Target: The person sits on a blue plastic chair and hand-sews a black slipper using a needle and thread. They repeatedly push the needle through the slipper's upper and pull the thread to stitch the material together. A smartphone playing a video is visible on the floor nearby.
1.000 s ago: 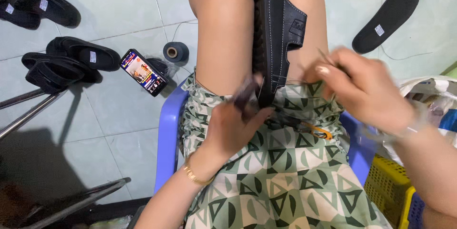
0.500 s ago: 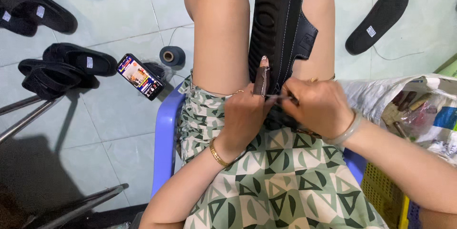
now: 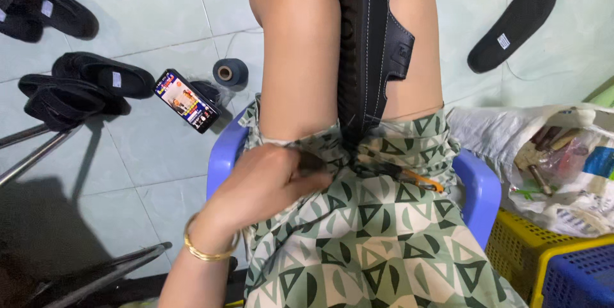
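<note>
1. Centre of the frame: the left hand (image 3: 268,183) rests on the lap, fingers curled around a small dark tool (image 3: 311,162); only the tool's tip shows past the knuckles, so what kind it is I cannot tell.
2. A gold bangle (image 3: 206,252) circles that wrist, lower centre-left.
3. The right hand is out of the picture, so its state cannot be told.
4. Upper centre: a black sandal (image 3: 371,46) stands on edge, clamped between the two bare knees, its ridged sole facing left and its stitched strap bulging right.
5. Just right of the left hand, an orange-handled tool (image 3: 419,182) lies on the green patterned shorts (image 3: 377,244).
6. The person sits on a blue plastic chair (image 3: 476,186).
7. Left side, on the tiled floor: a lit phone (image 3: 187,101), a dark thread spool (image 3: 229,72) beside it, and more black sandals (image 3: 83,87) further left.
8. Upper right: a loose black insole (image 3: 513,23).
9. Right edge: a white plastic bag (image 3: 550,161) of odds and ends sits over a yellow crate (image 3: 521,250).
</note>
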